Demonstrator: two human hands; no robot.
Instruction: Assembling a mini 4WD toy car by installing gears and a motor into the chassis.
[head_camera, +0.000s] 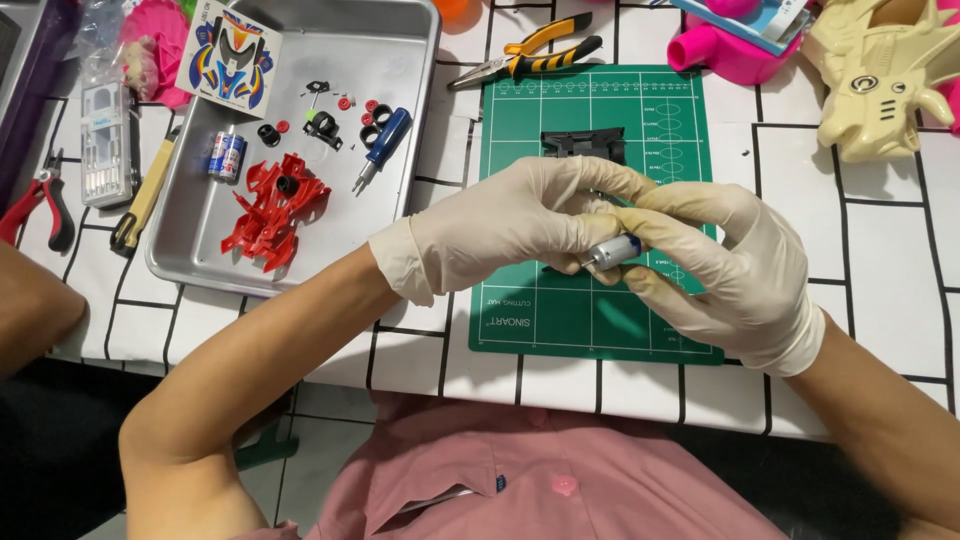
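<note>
A small silver cylindrical motor with a blue end cap sits between the two gloved hands, held above the green cutting mat. The right hand pinches the motor, its grip closed on the metal body with thumb and forefinger. The left hand meets it from the other side, its grip closed round a small dark part that is mostly hidden under the fingers; what that part is cannot be told. Both hands wear pale latex gloves.

Just behind the hands, a black plastic chassis piece lies on the mat. Beyond the mat's far edge rest pliers with yellow and black handles.

To the left stands a metal tray on the white tabletop, which is ruled with black lines. In the tray lie a red model car body, a blue-handled screwdriver, a second small motor, a sticker sheet and several small black and red wheels and rollers. Left of the tray are a yellow-handled tool, a clear plastic case and red-handled cutters.

At the far right corner sits a cream-coloured plastic toy shell, with a pink plastic piece beside it.
</note>
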